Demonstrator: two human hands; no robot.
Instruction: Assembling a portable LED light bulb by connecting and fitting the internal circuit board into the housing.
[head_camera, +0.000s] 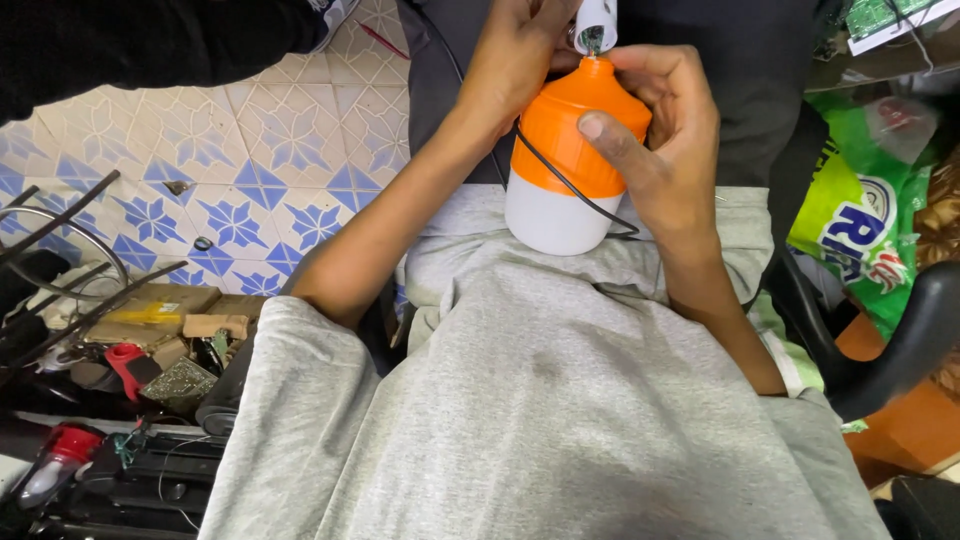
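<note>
right hand (665, 150): fingers wrapped round orange-and-white bulb (570, 160), thumb on orange collar | left hand (515, 60): fingers curled at bulb's far tip, beside white socket piece (595, 22) | bulb: upright on grey-clad lap, centre far; black wire (565, 185) crosses it | left: cluttered parts (150, 350) on tiled floor (260, 170)

Smooth orange-and-white plastic lamp bulb (565, 160), matt grey cloth shirt (560, 400), glossy patterned floor tiles (260, 170)

Open passage: tiled floor (270, 170), upper left (bare but for small scraps). Blocked lower left: clutter of cardboard boxes (170, 305), circuit board (178, 380), wire rack (60, 250). Blocked right: green bag (860, 220), black chair arm (900, 350).
</note>
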